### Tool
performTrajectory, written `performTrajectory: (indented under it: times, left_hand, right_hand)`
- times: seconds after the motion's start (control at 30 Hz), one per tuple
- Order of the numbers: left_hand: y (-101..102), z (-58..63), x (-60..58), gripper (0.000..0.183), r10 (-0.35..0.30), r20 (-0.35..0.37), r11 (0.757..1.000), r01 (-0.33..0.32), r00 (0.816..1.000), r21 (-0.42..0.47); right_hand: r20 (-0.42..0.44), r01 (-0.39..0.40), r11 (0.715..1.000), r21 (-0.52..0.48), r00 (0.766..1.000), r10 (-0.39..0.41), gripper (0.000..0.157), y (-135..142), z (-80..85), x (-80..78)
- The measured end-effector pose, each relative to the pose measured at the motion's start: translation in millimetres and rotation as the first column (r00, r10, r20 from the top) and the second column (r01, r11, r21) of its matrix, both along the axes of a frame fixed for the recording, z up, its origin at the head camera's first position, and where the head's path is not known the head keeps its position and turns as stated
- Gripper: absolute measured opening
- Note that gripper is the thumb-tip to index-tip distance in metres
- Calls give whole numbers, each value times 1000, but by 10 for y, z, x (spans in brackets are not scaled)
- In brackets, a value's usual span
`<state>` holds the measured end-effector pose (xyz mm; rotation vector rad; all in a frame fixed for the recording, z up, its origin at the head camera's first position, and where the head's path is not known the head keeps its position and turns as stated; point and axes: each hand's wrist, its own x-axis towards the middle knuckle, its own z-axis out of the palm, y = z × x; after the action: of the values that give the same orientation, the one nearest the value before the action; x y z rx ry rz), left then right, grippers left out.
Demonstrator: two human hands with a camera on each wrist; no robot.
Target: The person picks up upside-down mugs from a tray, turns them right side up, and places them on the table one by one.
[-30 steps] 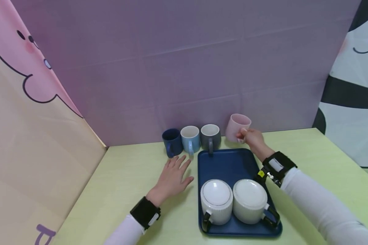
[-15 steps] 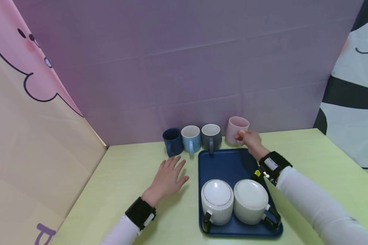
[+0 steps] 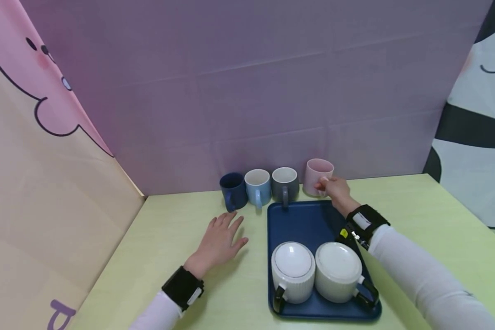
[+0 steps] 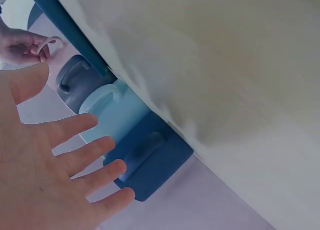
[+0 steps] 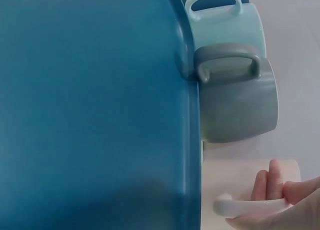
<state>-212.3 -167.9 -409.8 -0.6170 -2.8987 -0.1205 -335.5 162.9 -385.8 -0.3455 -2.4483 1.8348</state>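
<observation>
My right hand point(image 3: 337, 192) pinches the handle of a pink mug point(image 3: 313, 176) at the back of the table, just right of a grey mug point(image 3: 288, 188). In the right wrist view the fingers curl round that pale handle point(image 5: 250, 207). My left hand point(image 3: 215, 240) hovers over the table with fingers spread, left of the tray and in front of a dark blue mug point(image 3: 235, 195) and a light blue mug point(image 3: 259, 188). Nothing lies in the left palm point(image 4: 45, 165). The mugs stand upright in a row against the backdrop.
A navy tray point(image 3: 301, 220) lies in front of the grey mug. On its near half two white mugs, a left one point(image 3: 293, 275) and a right one point(image 3: 338, 275), stand upside down with black handles. A purple cloth point(image 3: 251, 91) hangs behind the table.
My right hand has lowered the pink mug and brought it slightly left, from tilted to upright beside the grey mug. My left hand has drifted left and a little toward me.
</observation>
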Motion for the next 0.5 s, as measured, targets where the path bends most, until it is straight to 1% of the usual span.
performTrajectory:
  times: [0.13,0.27,0.5]
  left_hand:
    - [-43,2,2,62,23,11,1000,-23,1000,4]
    - [-93,-15,-5,62,28,5,1000,-28,1000,1]
    - [-175,-3,31,61,44,-4,999,-44,999,16]
  right_hand:
    - [-10,0,1000,14,1000,0,35,-19,-13,10]
    - [-24,3,1000,19,1000,-2,34,-40,-36,10]
    - [-32,7,1000,29,999,-6,34,-82,-45,14]
